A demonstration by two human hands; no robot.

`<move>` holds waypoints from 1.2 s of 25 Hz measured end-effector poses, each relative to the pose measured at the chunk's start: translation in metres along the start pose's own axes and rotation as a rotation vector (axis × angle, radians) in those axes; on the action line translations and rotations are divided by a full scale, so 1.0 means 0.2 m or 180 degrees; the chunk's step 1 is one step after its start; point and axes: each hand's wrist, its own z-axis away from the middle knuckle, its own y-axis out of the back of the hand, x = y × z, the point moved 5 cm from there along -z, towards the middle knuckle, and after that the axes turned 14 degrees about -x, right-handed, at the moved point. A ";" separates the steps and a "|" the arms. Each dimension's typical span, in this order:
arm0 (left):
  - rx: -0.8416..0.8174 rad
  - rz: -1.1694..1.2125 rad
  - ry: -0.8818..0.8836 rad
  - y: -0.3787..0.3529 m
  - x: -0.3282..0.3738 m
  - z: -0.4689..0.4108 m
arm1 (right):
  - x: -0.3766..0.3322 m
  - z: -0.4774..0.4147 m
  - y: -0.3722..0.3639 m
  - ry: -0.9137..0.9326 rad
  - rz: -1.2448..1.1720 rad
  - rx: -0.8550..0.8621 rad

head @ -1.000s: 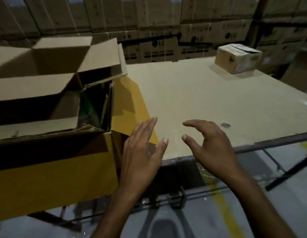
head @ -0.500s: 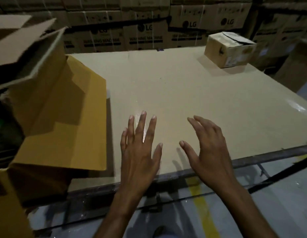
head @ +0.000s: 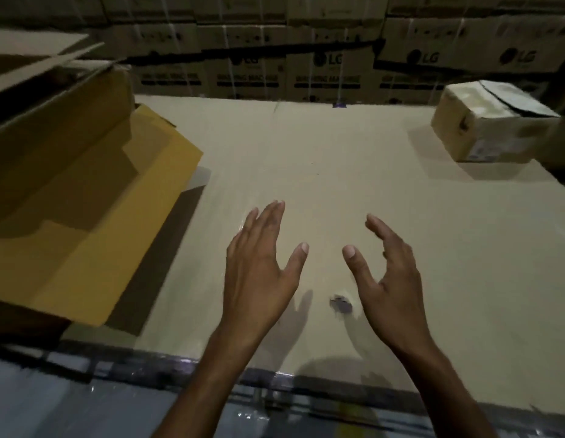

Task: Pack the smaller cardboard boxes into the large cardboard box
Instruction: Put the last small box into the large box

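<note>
1. Worktop (head: pixel 338 172): pale, flat, cardboard-coloured surface filling the middle of the view.
2. Torn spot (head: pixel 341 304): small dark scuff with a pale ragged rim, in the worktop near its front edge.
3. Front rail (head: pixel 167 371): dark metal strip along the worktop's near edge, blurred.
4. Floor (head: pixel 53 406): grey and glossy, below the front rail.
5. Stacked cartons (head: pixel 325 67): wall of brown printed cartons behind the worktop, marked "LG" above black text bars.
6. Dark band (head: pixel 274 53): black strip running unevenly across the carton fronts.
</note>
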 end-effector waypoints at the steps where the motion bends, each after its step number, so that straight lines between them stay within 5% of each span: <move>1: 0.0023 0.0227 0.0247 -0.05 0.06 0.04 | 0.06 -0.02 0.05 0.0090 -0.0344 -0.0248; 6: 0.0434 0.0597 0.1060 -0.28 0.41 0.36 | 0.27 0.06 0.29 0.0544 -0.0449 -0.1348; 15: 0.0691 -0.1127 0.1148 -0.72 0.98 1.04 | 0.51 0.60 0.66 0.1861 0.0942 -0.1718; 23: 0.0515 -0.1168 0.1050 -1.21 1.56 1.31 | 0.94 1.06 1.26 0.1653 0.1401 -0.1913; 30: 0.0715 -0.1011 0.0844 -1.54 2.06 1.12 | 1.33 0.99 1.89 0.1320 0.1386 -0.1449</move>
